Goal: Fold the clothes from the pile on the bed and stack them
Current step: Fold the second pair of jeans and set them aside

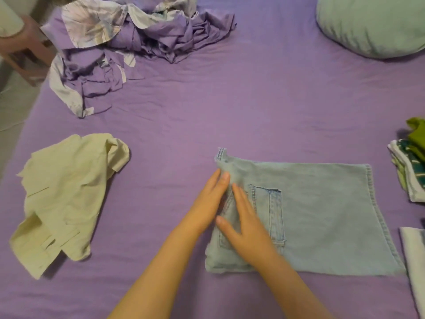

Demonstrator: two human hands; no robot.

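Denim lies under both our palms: the left hand (210,203) and the right hand (247,223) press flat, fingers straight, on the left end of the folded pale-blue jeans (322,217) on the purple bed sheet (207,111). Left of us sits a crumpled cream garment (66,194), far left a heap of purple bedding (128,47), far right a green pillow (372,24). Folded clothes (411,166) lie at the right edge, just beyond the jeans.

Under our fingers (224,180) we see pale blue denim (322,215) on a purple sheet (230,100); left of them pale yellow-green cloth (66,192); beyond, a lilac-and-white patterned heap (128,42).
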